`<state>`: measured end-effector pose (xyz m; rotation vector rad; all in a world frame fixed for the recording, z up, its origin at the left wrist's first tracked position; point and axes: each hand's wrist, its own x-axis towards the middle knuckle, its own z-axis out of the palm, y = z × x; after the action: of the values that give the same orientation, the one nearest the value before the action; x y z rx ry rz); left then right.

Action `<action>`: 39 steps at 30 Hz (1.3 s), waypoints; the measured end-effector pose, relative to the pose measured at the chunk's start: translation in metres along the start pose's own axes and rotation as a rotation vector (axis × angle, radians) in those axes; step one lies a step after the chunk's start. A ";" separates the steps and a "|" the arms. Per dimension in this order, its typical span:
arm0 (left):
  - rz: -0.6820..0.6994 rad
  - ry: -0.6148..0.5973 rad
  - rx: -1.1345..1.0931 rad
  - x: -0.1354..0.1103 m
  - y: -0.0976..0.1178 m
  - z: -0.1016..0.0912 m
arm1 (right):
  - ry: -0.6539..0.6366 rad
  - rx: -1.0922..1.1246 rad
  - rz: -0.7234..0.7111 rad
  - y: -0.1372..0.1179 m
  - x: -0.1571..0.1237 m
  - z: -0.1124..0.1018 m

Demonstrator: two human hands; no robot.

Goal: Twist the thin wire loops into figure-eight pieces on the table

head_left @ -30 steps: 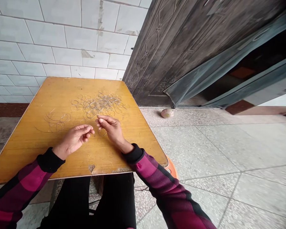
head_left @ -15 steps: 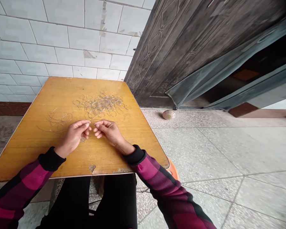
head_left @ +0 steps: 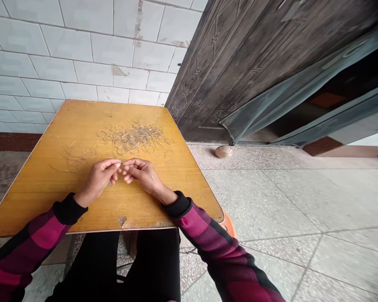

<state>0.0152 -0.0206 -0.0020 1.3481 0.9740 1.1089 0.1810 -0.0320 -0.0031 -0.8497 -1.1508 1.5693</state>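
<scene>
My left hand [head_left: 101, 175] and my right hand [head_left: 142, 173] meet over the middle of the wooden table, thumbs and forefingers pinched together. Between the fingertips is a thin wire, mostly hidden by the fingers; a fine bright glint lies across the back of my right hand. Just beyond the hands spreads a tangled heap of thin metal wire loops [head_left: 135, 136]. A smaller, looser bunch of wires [head_left: 78, 158], some with long straight ends, lies to the left, close to my left hand.
The yellow wooden table [head_left: 50, 205] has chipped patches at its near edge. Behind it stands a white tiled wall [head_left: 82, 46]. To the right are a dark carved door [head_left: 214, 63], a grey curtain [head_left: 258, 105] and a round stone-like object [head_left: 223, 152] on the floor. An orange seat edge [head_left: 229, 224] shows beside the table.
My two hands have come closer, so their fingertips now meet where a small gap showed before. The wire heaps lie as they were.
</scene>
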 end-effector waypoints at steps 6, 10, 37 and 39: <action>0.246 0.200 0.185 -0.004 0.008 -0.004 | 0.055 0.007 -0.021 0.001 0.000 0.004; 0.227 0.144 0.232 -0.008 0.008 0.000 | 0.083 0.001 -0.058 0.004 0.001 0.007; -0.235 -0.067 -0.522 -0.002 0.018 0.004 | 0.035 -1.145 -0.881 -0.002 -0.017 -0.002; -0.269 -0.083 -0.577 -0.001 0.017 0.002 | 0.025 -1.130 -0.862 -0.003 -0.018 -0.002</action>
<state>0.0164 -0.0232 0.0148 0.7633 0.6760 1.0142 0.1884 -0.0485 -0.0009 -0.8353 -2.0439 0.1156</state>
